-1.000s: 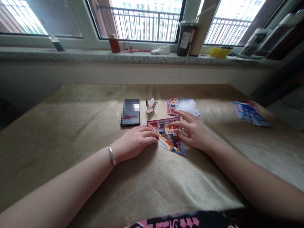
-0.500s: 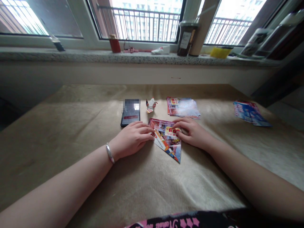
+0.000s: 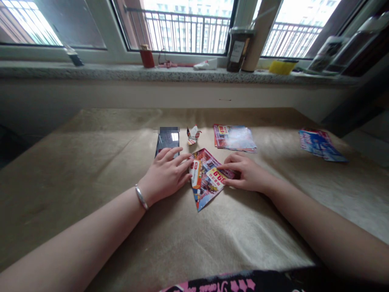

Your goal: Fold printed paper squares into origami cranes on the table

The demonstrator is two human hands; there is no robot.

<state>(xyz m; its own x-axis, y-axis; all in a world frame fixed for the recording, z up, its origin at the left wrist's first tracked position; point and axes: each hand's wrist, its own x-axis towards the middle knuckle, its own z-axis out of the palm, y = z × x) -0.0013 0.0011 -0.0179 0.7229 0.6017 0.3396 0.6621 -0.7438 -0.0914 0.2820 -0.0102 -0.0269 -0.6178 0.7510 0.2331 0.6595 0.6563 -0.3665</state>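
A colourful printed flyer folded into a triangle (image 3: 205, 180) lies on the tan table cover (image 3: 91, 170), its point toward me. My left hand (image 3: 165, 176), with a silver bangle on the wrist, rests flat with fingers spread on the flyer's left edge and partly over a dark phone (image 3: 167, 140). On the flyer's right side lies my right hand (image 3: 246, 174), its fingers stretched out and pressing the paper down. Neither hand grips anything.
A small folded paper figure (image 3: 193, 134) stands behind the flyer. A stack of flyers (image 3: 234, 138) lies to its right, another flyer (image 3: 320, 145) far right. The stone windowsill (image 3: 91, 72) carries a red cup (image 3: 147, 56), a dark jar (image 3: 237, 49) and a yellow container (image 3: 281, 66).
The folded flyer has been turned clockwise on the table, its point swinging from lower right to lower left. My left hand's fingers have spread and moved up over the phone.
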